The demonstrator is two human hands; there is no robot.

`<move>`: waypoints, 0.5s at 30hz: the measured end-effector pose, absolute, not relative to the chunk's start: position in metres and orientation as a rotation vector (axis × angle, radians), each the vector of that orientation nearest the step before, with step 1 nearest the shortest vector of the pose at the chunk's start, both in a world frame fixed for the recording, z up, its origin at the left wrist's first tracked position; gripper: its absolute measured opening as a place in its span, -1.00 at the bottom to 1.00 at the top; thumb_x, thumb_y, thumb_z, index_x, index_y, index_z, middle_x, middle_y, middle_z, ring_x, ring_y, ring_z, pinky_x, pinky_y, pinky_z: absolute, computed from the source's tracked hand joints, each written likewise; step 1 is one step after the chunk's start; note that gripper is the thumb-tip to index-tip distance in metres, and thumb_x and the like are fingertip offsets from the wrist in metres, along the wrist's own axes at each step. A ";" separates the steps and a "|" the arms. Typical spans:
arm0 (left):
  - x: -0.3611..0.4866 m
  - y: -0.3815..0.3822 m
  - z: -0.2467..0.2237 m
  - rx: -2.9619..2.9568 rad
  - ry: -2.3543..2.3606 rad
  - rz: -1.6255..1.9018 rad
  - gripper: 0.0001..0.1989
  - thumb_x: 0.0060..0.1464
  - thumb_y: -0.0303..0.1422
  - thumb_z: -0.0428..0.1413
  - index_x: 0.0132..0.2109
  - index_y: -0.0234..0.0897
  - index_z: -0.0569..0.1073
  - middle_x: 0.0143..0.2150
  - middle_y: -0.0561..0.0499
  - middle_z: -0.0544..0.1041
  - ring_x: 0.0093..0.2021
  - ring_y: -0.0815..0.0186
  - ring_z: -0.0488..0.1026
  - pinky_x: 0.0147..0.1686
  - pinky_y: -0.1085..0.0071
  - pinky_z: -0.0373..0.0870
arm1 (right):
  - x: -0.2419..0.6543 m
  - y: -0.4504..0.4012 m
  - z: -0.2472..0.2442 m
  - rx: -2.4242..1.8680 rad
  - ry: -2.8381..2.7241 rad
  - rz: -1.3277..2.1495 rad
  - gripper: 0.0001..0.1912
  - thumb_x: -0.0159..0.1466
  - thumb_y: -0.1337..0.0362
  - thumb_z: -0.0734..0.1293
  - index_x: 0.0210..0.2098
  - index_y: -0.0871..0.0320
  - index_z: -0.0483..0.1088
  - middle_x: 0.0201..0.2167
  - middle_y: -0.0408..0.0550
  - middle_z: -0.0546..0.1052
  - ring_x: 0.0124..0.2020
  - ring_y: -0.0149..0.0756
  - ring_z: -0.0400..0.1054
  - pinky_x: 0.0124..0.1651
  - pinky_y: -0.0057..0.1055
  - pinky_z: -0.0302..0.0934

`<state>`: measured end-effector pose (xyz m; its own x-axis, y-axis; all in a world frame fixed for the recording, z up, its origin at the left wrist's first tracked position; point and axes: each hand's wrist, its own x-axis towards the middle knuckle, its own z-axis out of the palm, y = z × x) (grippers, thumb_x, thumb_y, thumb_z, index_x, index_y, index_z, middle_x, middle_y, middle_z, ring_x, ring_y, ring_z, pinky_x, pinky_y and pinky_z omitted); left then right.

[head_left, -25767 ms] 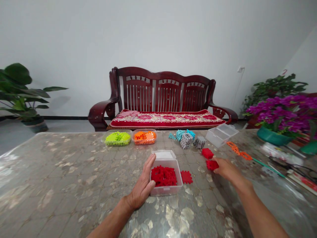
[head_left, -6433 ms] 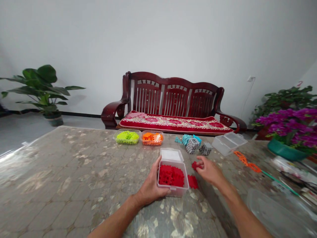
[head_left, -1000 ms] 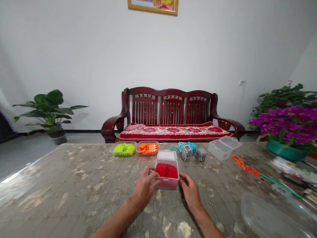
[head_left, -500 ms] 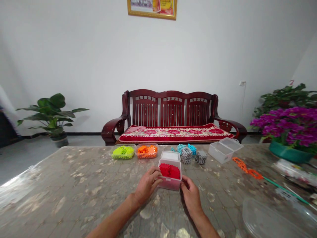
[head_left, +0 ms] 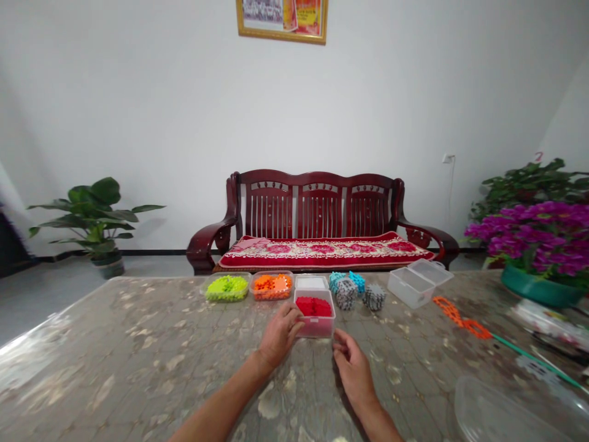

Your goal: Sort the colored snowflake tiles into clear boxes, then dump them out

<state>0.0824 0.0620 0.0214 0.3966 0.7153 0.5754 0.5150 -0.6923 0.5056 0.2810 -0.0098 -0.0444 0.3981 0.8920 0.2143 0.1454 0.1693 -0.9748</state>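
A clear plastic box [head_left: 313,327] with its lid [head_left: 311,283] hinged back stands on the table in front of me. Inside it lie red interlocking plastic pieces [head_left: 315,306]. My left hand [head_left: 280,334] grips the box at its left front corner, fingertips against the side and rim. Just off the right front corner is my right hand [head_left: 353,366], its fingers loosely bent, thumb apart, with nothing in them. Behind and to the right of the box sit grey block clusters [head_left: 346,294] and blue pieces [head_left: 337,280].
Tubs of lime-green pieces [head_left: 226,288] and orange pieces [head_left: 272,286] stand to the left. At right are an open clear box [head_left: 411,288], an orange linked strip [head_left: 460,316], a clear lid [head_left: 501,411] and a flower pot [head_left: 543,285]. A wooden bench [head_left: 322,209] stands beyond the table.
The box of red pieces has slid away from me, toward the back of the table. My left hand has followed it, while my right hand has come away from its side.
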 end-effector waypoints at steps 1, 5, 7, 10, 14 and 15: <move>0.083 0.065 0.020 2.410 1.096 1.188 -0.89 0.20 -0.43 0.06 -0.23 -0.20 0.49 -0.17 -0.05 0.49 -0.14 0.21 0.49 -0.11 0.33 0.46 | 0.281 -0.010 -0.045 -1.316 -1.051 0.694 -0.54 0.10 0.13 0.34 -0.02 0.11 0.51 -0.04 0.06 0.61 -0.12 -0.08 0.52 0.01 -0.16 0.39; 0.079 0.076 0.013 2.381 1.216 1.259 -0.79 0.20 -0.44 0.05 -0.04 -0.18 0.45 -0.04 -0.04 0.47 -0.16 0.27 0.51 -0.12 0.36 0.49 | 0.280 -0.010 -0.048 -1.335 -1.055 0.698 -0.49 0.07 0.13 0.31 0.01 0.13 0.49 -0.02 0.08 0.60 -0.13 -0.09 0.52 0.00 -0.17 0.40; 0.070 0.083 0.009 2.339 1.344 1.313 -0.75 0.23 -0.41 0.02 0.04 -0.17 0.40 -0.02 -0.05 0.45 -0.20 0.27 0.51 -0.14 0.32 0.51 | 0.281 -0.010 -0.050 -1.351 -1.065 0.684 -0.48 0.07 0.15 0.30 0.02 0.13 0.48 -0.02 0.09 0.59 -0.11 -0.08 0.52 0.01 -0.17 0.39; 0.049 0.099 0.008 2.278 1.571 1.380 -0.77 0.25 -0.38 0.00 0.04 -0.19 0.38 -0.01 -0.09 0.42 -0.05 0.16 0.48 -0.03 0.19 0.48 | 0.280 -0.009 -0.055 -1.369 -1.081 0.643 -0.47 0.07 0.17 0.30 0.04 0.10 0.47 0.00 0.08 0.58 -0.07 -0.07 0.50 0.04 -0.15 0.37; 0.022 0.123 0.013 2.327 1.742 1.302 -0.81 0.22 -0.39 0.04 -0.03 -0.20 0.41 0.03 -0.12 0.43 0.08 0.07 0.42 0.10 0.14 0.39 | 0.279 -0.004 -0.060 -1.397 -1.067 0.630 -0.42 0.06 0.16 0.30 0.08 0.10 0.43 0.03 0.09 0.56 -0.07 -0.07 0.50 0.02 -0.17 0.38; 0.018 0.128 0.014 2.361 1.757 1.252 -0.83 0.20 -0.40 0.05 -0.06 -0.19 0.42 0.03 -0.11 0.45 0.07 0.08 0.42 0.10 0.16 0.39 | 0.279 -0.002 -0.061 -1.415 -1.061 0.620 -0.41 0.05 0.15 0.31 0.09 0.09 0.42 0.03 0.10 0.56 -0.09 -0.08 0.51 0.00 -0.18 0.38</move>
<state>0.0177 0.1281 0.0138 0.0906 0.7883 0.6086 0.8324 -0.3954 0.3882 0.2789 -0.0024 -0.0608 0.4414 0.8709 0.2161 0.2393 0.1178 -0.9638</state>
